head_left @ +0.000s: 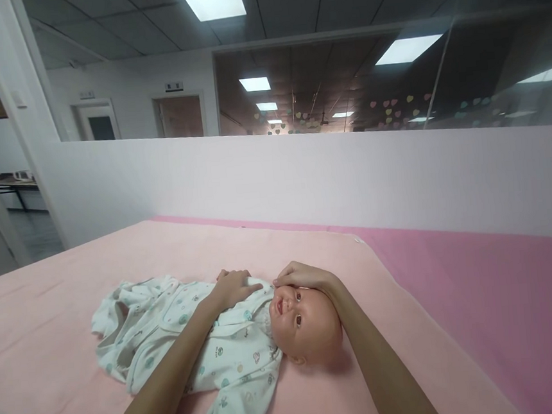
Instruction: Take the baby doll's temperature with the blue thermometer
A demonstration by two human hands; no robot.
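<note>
A bald baby doll lies on its back, its head toward the right and its face turned up. It wears a pale mint romper with small animal prints. My left hand rests over the chest and far shoulder of the romper, thumb along the cloth and fingers curled over the far side. Beside the far side of the doll's head, my right hand is bent, fingers together and fingertips by the collar. What those fingertips hold, if anything, is hidden. The legs of the romper lie crumpled at the left.
A peach sheet lies under the doll, with a pink surface showing at the right and back. Behind stands a low white wall with glass above it. A doorway at the left shows a table beyond.
</note>
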